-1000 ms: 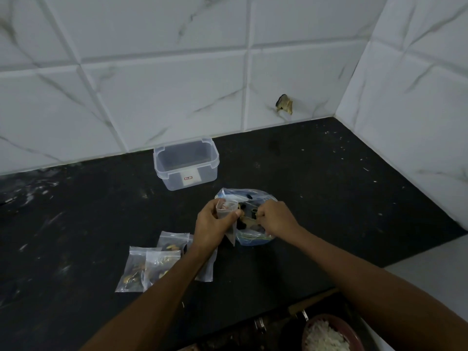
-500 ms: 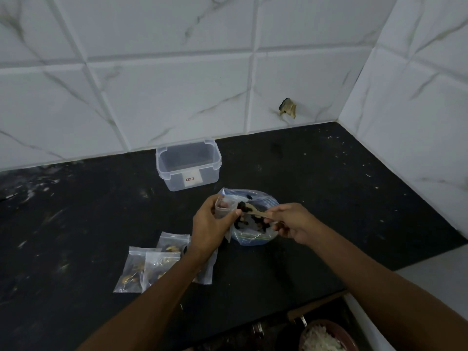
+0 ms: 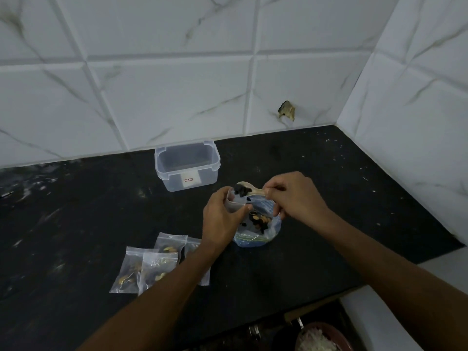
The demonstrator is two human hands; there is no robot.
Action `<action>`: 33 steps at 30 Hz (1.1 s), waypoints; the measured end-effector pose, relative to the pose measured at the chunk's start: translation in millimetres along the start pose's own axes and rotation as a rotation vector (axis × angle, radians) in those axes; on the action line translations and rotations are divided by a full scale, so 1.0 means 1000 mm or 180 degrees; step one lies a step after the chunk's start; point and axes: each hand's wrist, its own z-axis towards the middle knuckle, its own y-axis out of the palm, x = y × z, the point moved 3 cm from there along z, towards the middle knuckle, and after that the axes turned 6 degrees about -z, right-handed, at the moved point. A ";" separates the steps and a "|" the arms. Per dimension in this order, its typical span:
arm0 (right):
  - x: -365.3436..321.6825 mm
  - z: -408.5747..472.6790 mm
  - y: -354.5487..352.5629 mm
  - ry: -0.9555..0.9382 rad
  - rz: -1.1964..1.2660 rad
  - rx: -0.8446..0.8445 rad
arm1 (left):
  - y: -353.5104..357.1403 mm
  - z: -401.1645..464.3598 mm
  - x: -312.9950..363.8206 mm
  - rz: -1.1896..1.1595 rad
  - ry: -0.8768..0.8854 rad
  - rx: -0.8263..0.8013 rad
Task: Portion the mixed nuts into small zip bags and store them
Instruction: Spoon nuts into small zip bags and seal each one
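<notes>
Honestly, from the head view a good deal is hard for me to read. My left forearm crosses the filled small bags (image 3: 152,262) on the black worktop (image 3: 76,211), so I count three plainly and the edge of a fourth behind the arm; there may be more that I cannot see. Their contents show as pale and dark lumps, too dim to sort.

My left hand (image 3: 222,219) has its grip curled round the open small zip bag (image 3: 234,202), thumb on the near side and fingers behind, holding its mouth up; most of that bag is hidden by the hand. My right hand (image 3: 296,198) pinches the handle of one pale spoon (image 3: 253,190), whose bowl sits just above the bag's mouth with dark pieces heaped in it. One dark piece shows just below the spoon, and I cannot tell if it is loose or stuck to the plastic.

Beneath both hands lies the large bag of mixed nuts (image 3: 260,229), bluish plastic, open, with one visible cluster of tan and black pieces; its far half is covered by my right hand.

Behind, one clear lidless container (image 3: 187,165) stands near the tiled wall (image 3: 177,97), bearing a small label I cannot read. At the bottom edge one bowl of something white (image 3: 319,338) is cut off.
</notes>
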 end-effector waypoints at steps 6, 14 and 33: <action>-0.025 -0.022 0.034 -0.1860 -0.2486 0.0557 | 0.006 0.001 0.005 -0.0015 0.0005 0.0071; -0.009 -0.014 0.023 -0.1739 -0.2115 0.0989 | 0.002 0.001 0.002 -0.0164 0.0008 -0.0023; 0.061 -0.001 0.079 -0.0219 -0.1475 0.0615 | -0.014 0.001 0.005 -0.0340 0.0160 0.0174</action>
